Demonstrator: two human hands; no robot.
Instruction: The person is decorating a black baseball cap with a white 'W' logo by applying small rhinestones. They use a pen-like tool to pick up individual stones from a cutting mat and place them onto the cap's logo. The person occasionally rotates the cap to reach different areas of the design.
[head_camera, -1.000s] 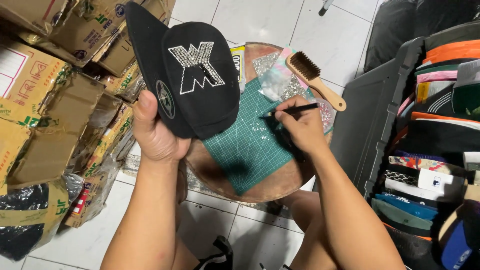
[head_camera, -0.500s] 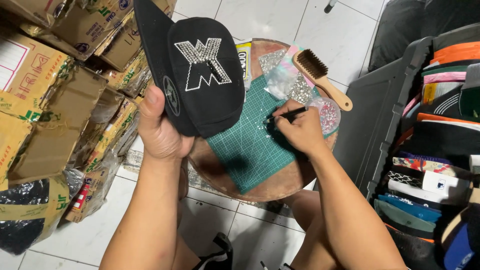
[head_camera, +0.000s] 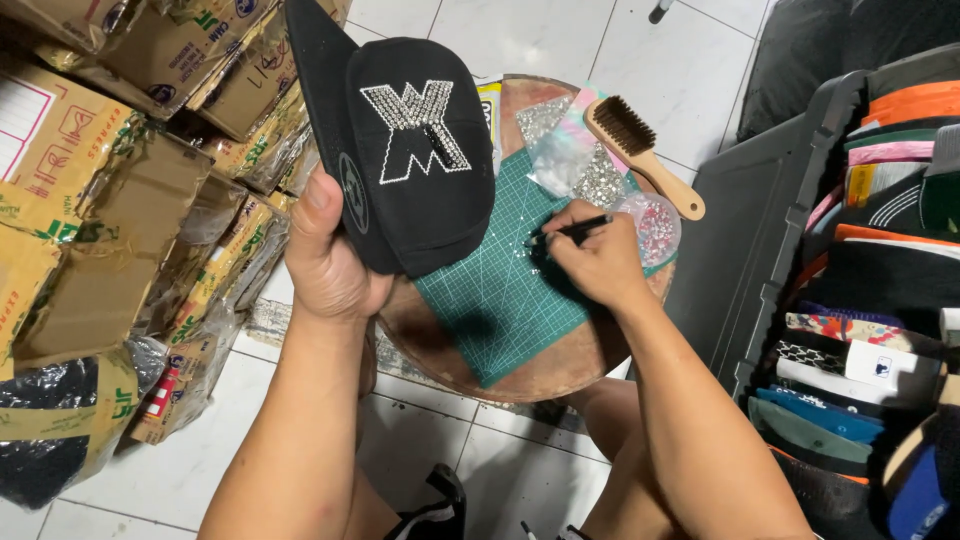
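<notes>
My left hand (head_camera: 325, 260) grips a black cap (head_camera: 400, 150) by its side, holding it up over the left edge of a small round wooden table (head_camera: 545, 365). The cap's front bears a large letter shape made of small shiny stones. My right hand (head_camera: 598, 262) holds a thin black pen-like tool (head_camera: 570, 231), its tip pointing left onto a green cutting mat (head_camera: 500, 300) where several tiny stones lie scattered.
A wooden-handled brush (head_camera: 640, 150) and clear bags of stones (head_camera: 590, 175) lie at the mat's far side. Stacked cardboard boxes (head_camera: 110, 180) crowd the left. A dark crate (head_camera: 760, 230) of folded caps (head_camera: 870, 260) stands on the right. White tiled floor (head_camera: 150, 480) lies below.
The view has shifted slightly. My right hand with the tool has moved a little left and down onto the mat. The cap stays held up in my left hand.
</notes>
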